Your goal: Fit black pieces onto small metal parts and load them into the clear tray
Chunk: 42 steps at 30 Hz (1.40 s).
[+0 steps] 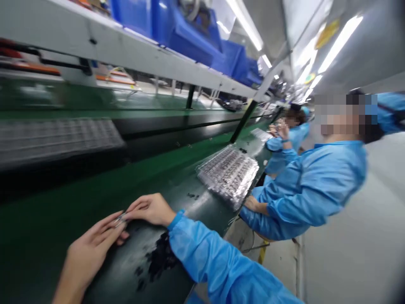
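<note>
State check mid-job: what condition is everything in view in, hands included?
Left hand: pinching the small part.
Right hand: fingertips closed on the small part.
Small part: held between both hands, details blurred.
Dark pieces: loose on the bench.
Clear tray: lying on the bench, contents unclear.
Ceiling light: lit.

We see a long, dark green surface running off into the depth of the room, with a white shelf above it bearing a row of blue bins. A dark green post slants beneath the shelf. Overhead, bright tube lights line the grey ceiling; to our right spreads a pale floor, its far edge blurred.
</note>
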### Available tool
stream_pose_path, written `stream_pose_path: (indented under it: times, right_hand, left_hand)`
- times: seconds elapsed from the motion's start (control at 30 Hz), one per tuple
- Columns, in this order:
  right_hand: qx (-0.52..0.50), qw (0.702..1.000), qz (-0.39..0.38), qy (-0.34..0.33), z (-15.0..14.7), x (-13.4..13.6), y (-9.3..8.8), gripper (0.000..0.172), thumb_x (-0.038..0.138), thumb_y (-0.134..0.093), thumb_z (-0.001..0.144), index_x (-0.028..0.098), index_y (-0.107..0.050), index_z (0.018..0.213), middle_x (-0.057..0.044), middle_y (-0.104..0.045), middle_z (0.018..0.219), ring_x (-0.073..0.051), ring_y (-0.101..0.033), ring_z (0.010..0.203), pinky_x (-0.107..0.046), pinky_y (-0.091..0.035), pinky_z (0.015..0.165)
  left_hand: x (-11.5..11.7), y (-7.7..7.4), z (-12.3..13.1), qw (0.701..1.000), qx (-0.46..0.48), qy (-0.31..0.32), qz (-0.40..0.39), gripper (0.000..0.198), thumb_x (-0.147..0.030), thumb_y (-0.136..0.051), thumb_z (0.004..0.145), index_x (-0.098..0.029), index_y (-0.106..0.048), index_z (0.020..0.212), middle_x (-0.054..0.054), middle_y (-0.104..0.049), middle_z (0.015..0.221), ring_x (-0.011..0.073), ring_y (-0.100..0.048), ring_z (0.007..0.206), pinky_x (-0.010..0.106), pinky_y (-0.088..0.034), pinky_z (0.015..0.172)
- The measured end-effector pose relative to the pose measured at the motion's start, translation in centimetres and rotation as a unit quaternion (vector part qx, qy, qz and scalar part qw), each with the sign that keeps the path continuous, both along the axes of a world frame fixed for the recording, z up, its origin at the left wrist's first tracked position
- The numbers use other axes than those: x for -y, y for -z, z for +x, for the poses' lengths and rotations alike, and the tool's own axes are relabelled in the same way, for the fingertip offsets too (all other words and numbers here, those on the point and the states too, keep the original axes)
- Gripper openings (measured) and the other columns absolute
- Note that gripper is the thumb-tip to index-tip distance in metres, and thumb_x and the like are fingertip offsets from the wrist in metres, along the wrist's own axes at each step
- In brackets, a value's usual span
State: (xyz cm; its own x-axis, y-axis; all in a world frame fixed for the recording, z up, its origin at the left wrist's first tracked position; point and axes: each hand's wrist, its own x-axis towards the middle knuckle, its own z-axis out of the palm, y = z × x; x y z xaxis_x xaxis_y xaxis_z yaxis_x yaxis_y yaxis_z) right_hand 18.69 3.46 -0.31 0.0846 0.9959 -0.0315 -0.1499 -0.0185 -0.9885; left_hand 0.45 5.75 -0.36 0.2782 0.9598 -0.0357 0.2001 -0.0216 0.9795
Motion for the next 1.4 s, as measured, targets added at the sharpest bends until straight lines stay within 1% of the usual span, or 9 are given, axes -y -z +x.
stream_pose_path:
  times: [0.03,0.07,0.13,0.23,0.4,0.6,0.83,1.03,1.4]
  right_hand:
    - [0.0,1.0,0.0,0.014,-0.1,0.4,-0.4,0.037,0.052,-0.093,0.052,0.026,-0.076,0.072,0.007,-0.077,0.069,-0.02,-0.077,0.071,-0.033,-0.062,0.079]
    - [-0.007,1.0,-0.002,0.024,-0.1,0.8,-0.8,0.038,0.049,-0.094,0.053,0.023,-0.077,0.074,0.002,-0.078,0.07,-0.02,-0.077,0.07,-0.033,-0.061,0.078]
    - [-0.02,0.999,-0.007,0.026,0.1,1.1,-1.3,0.038,0.044,-0.094,0.055,0.018,-0.076,0.077,-0.004,-0.079,0.072,-0.021,-0.077,0.069,-0.033,-0.061,0.076]
    - [-0.032,0.999,-0.005,0.002,0.7,0.9,-1.1,0.034,0.039,-0.093,0.061,0.017,-0.076,0.081,-0.006,-0.08,0.075,-0.022,-0.078,0.072,-0.033,-0.061,0.075]
    - [-0.012,1.0,0.002,-0.021,0.9,1.0,-0.6,0.029,0.035,-0.09,0.069,0.018,-0.077,0.087,-0.007,-0.081,0.082,-0.023,-0.08,0.08,-0.035,-0.062,0.081]
    - [0.011,1.0,0.017,-0.017,0.9,1.1,-0.6,0.025,0.034,-0.088,0.072,0.018,-0.075,0.086,-0.005,-0.08,0.08,-0.022,-0.079,0.078,-0.034,-0.062,0.079]
    - [0.012,0.999,0.028,-0.011,0.9,1.1,-0.7,0.025,0.036,-0.087,0.074,0.019,-0.071,0.084,-0.004,-0.079,0.075,-0.02,-0.077,0.069,-0.03,-0.06,0.068]
    - [0.024,0.999,0.022,-0.039,0.8,1.3,-0.8,0.025,0.036,-0.086,0.075,0.02,-0.07,0.084,-0.002,-0.077,0.073,-0.019,-0.076,0.069,-0.032,-0.061,0.072]
    - [0.062,0.997,0.027,-0.047,0.8,1.2,-0.6,0.026,0.038,-0.085,0.076,0.02,-0.068,0.085,-0.002,-0.077,0.074,-0.019,-0.076,0.071,-0.033,-0.061,0.075]
  left_hand:
    - [0.4,-0.6,0.0,0.999,0.029,0.02,-0.04,0.07,-0.063,-0.083,0.061,-0.014,-0.073,0.11,0.007,-0.076,0.072,0.0248,-0.071,0.059,0.038,-0.063,0.061]
    - [0.7,-1.0,0.1,0.996,0.056,0.03,-0.059,0.07,-0.058,-0.084,0.063,-0.012,-0.071,0.113,0.007,-0.075,0.07,0.0231,-0.07,0.059,0.036,-0.062,0.061]
    - [1.0,-1.2,0.1,0.992,0.105,0.035,-0.064,0.065,-0.051,-0.085,0.067,-0.011,-0.069,0.115,0.005,-0.074,0.071,0.0195,-0.068,0.057,0.032,-0.058,0.06]
    - [0.9,-0.5,0.1,0.986,0.148,0.046,-0.067,0.058,-0.044,-0.084,0.072,-0.01,-0.068,0.116,0.004,-0.071,0.07,0.0166,-0.066,0.056,0.029,-0.055,0.057]
    - [1.0,0.2,0.1,0.976,0.201,0.047,-0.071,0.052,-0.037,-0.085,0.074,-0.011,-0.068,0.115,0.003,-0.069,0.08,0.0166,-0.069,0.06,0.027,-0.053,0.053]
    - [1.0,0.4,0.2,0.974,0.208,0.059,-0.075,0.05,-0.034,-0.084,0.076,-0.011,-0.068,0.118,0.002,-0.067,0.082,0.016,-0.069,0.061,0.026,-0.053,0.053]
    - [1.0,0.5,0.2,0.973,0.21,0.064,-0.073,0.05,-0.034,-0.084,0.077,-0.011,-0.067,0.118,0.002,-0.066,0.082,0.0157,-0.07,0.062,0.025,-0.053,0.053]
    - [1.3,0.3,0.3,0.976,0.196,0.068,-0.069,0.047,-0.034,-0.082,0.079,-0.012,-0.068,0.118,0.002,-0.067,0.082,0.0156,-0.07,0.062,0.025,-0.054,0.053]
    - [1.4,0.3,0.4,0.98,0.172,0.07,-0.068,0.047,-0.035,-0.082,0.079,-0.012,-0.069,0.117,0.002,-0.067,0.081,0.0145,-0.069,0.059,0.025,-0.055,0.055]
